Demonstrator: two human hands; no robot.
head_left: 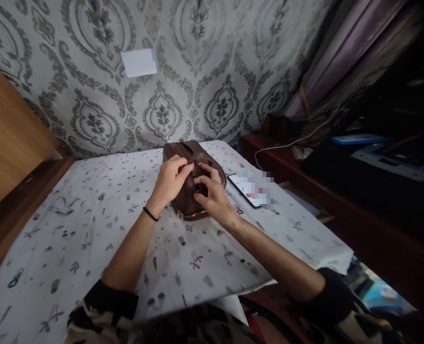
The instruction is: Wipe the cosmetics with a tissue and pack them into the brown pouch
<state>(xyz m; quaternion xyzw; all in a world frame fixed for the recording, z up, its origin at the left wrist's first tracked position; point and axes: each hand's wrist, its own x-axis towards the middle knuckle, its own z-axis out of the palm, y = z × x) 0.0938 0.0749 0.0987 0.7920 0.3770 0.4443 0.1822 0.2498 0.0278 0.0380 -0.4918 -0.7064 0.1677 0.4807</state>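
Note:
A dark brown leather-like bag with gold-coloured zippers lies on the cloth-covered table, its handle strap arching across the far part. My left hand is closed in a pinch at the top of the bag, close to small metal fittings. Opposite it, my right hand grips the bag's near right part with bent fingers, thumb and fingertips apart from one another on the leather. What exactly lies under the fingertips is partly hidden. The bag's zipper end faces me.
Right of the bag lies a phone or tablet with a lit, partly blurred screen. The white patterned tablecloth hangs over the near edge. Wooden furniture borders the left; a dark red desk with a white cable stands at the right.

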